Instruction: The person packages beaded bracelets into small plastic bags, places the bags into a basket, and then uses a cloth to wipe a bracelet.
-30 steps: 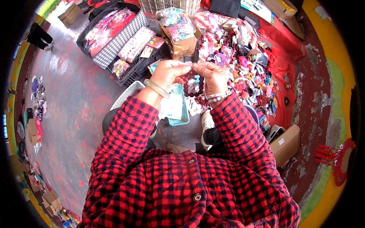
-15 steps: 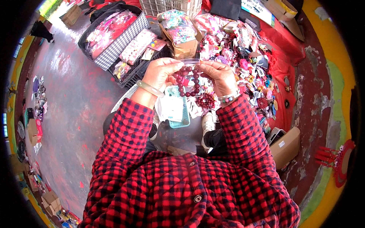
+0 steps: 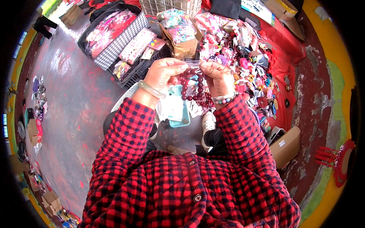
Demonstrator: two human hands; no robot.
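Between my hands hangs a small clear plastic bag (image 3: 194,64) with a dark red bead bracelet (image 3: 200,85) inside it. My left hand (image 3: 164,76) pinches the bag's top edge at the left corner, thumb pressed on it. At the right corner my right hand (image 3: 219,79) pinches the same edge. Behind and below the bracelet, a pale green plastic basket (image 3: 185,116) stands on the floor by my feet. White plastic bags (image 3: 170,108) lie over its left side.
A heap of colourful hair ornaments (image 3: 243,64) spreads over red cloth at the right. Ahead are an open cardboard box (image 3: 183,49) of bagged goods, a houndstooth-patterned bin (image 3: 123,41) and a black crate (image 3: 144,62). An open carton (image 3: 287,148) lies near my right elbow.
The bracelet hangs slightly lower and further right, and more of the clear bag shows around it. My right hand has shifted a little. At the far upper left, a dark-clothed figure has moved.
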